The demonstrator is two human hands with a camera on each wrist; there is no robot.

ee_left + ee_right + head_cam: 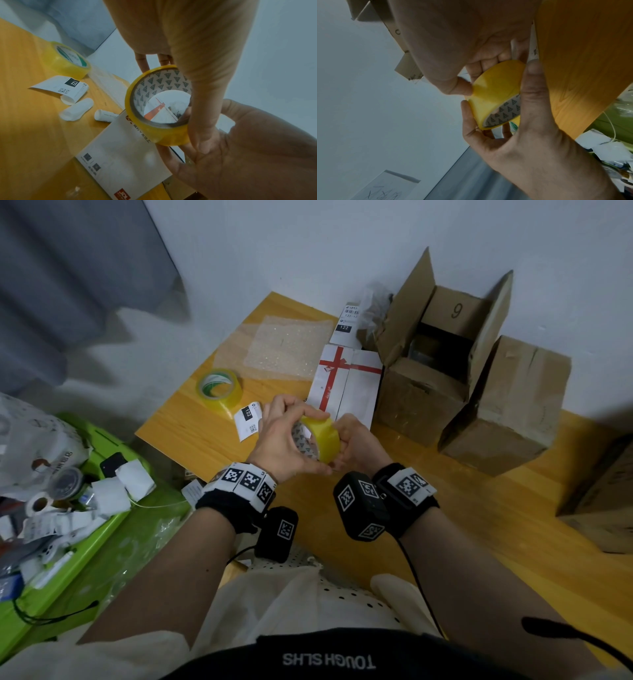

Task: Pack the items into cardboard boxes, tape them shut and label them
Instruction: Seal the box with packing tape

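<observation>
Both hands hold a yellow tape roll [325, 440] up above the wooden table's [191, 426] near edge. My left hand [284, 436] grips it from the left, with its thumb [202, 97] across the open core and its fingers behind. My right hand [356, 440] cups the roll [496, 86] from the right, its thumb tip [464, 88] pressed on the outer tape surface. An open cardboard box [411, 392] marked 9 stands at the back right, with a closed box [507, 412] beside it. A shipping label [248, 419] lies left of my hands.
A second tape roll [219, 388] lies at the table's left, with bubble wrap [284, 347] behind it. A white envelope with a red ribbon print [346, 381] lies ahead of my hands. A green bin [102, 529] full of papers stands at the left. Another box [603, 498] sits at the far right.
</observation>
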